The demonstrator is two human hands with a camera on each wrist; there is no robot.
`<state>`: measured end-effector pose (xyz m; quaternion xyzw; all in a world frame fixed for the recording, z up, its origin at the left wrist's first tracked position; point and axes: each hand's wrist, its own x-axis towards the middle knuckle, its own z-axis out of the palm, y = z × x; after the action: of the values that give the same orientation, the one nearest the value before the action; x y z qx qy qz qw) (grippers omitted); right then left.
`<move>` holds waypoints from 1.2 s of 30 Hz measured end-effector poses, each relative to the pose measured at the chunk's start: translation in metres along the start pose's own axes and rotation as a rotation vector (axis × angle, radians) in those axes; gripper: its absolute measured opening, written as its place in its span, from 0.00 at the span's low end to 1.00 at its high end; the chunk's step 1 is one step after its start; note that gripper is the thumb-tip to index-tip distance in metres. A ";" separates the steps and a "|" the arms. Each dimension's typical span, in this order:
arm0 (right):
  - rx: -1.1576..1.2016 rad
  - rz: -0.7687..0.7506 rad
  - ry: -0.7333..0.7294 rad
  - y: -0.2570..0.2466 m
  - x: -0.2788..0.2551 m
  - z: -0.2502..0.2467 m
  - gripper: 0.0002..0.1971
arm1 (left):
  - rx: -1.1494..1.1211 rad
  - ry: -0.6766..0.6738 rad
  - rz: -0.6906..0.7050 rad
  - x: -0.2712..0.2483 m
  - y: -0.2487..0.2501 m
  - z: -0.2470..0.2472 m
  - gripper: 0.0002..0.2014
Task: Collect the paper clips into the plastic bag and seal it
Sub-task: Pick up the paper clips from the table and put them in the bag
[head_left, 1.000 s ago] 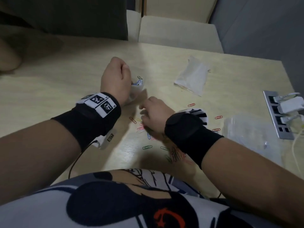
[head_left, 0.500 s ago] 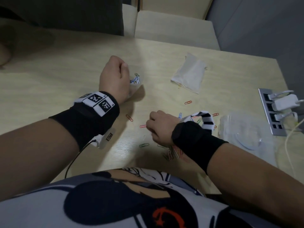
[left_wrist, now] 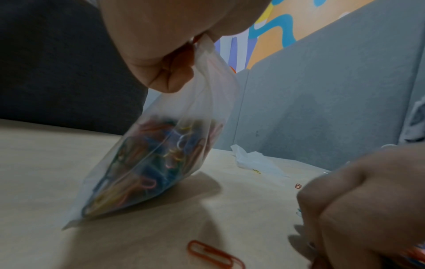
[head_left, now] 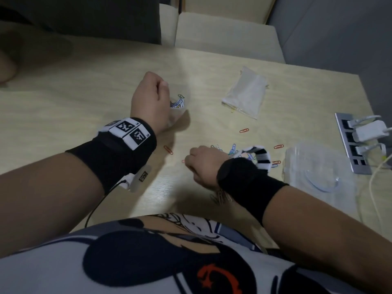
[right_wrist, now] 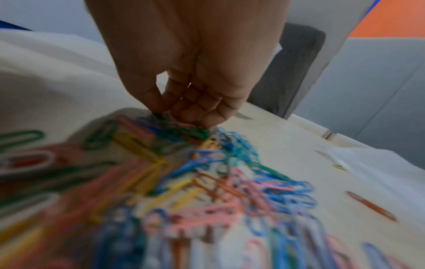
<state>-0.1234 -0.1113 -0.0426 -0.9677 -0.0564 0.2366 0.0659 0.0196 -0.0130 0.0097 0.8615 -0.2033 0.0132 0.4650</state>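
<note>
My left hand point(head_left: 150, 98) grips the top of a clear plastic bag point(head_left: 179, 105) and holds it upright on the table. In the left wrist view the bag point(left_wrist: 161, 160) is partly full of coloured paper clips, with its neck bunched in my fingers point(left_wrist: 165, 72). My right hand point(head_left: 201, 164) is curled over a pile of loose paper clips point(head_left: 231, 148) nearer to me. In the right wrist view its fingertips point(right_wrist: 184, 116) pinch a few clips at the edge of the pile point(right_wrist: 207, 182). The right hand point(left_wrist: 368, 200) sits to the right of the bag, apart from it.
Single red clips point(head_left: 168, 150) point(head_left: 244, 130) point(head_left: 278, 146) lie scattered on the wooden table point(head_left: 84, 92). A crumpled white bag point(head_left: 246, 96) lies further back, a clear plastic lid point(head_left: 318, 172) to the right, and a power strip with chargers point(head_left: 356, 141) at the right edge.
My right hand has drawn back from beside the bag toward me and now sits on the clip pile. The left hand still holds the bag in the same place.
</note>
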 end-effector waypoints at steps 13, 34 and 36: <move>-0.017 -0.108 0.032 -0.010 0.020 0.001 0.26 | -0.041 -0.080 -0.004 -0.002 0.003 0.010 0.08; 0.084 0.277 0.163 0.056 -0.078 0.034 0.17 | -0.094 -0.253 0.009 -0.045 0.057 0.052 0.06; 0.112 0.328 0.200 0.060 -0.079 0.037 0.15 | -0.089 -0.275 0.014 -0.050 0.062 0.058 0.06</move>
<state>-0.2057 -0.1773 -0.0488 -0.9775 0.1218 0.1495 0.0855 -0.0579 -0.0726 0.0156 0.8323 -0.2716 -0.1109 0.4703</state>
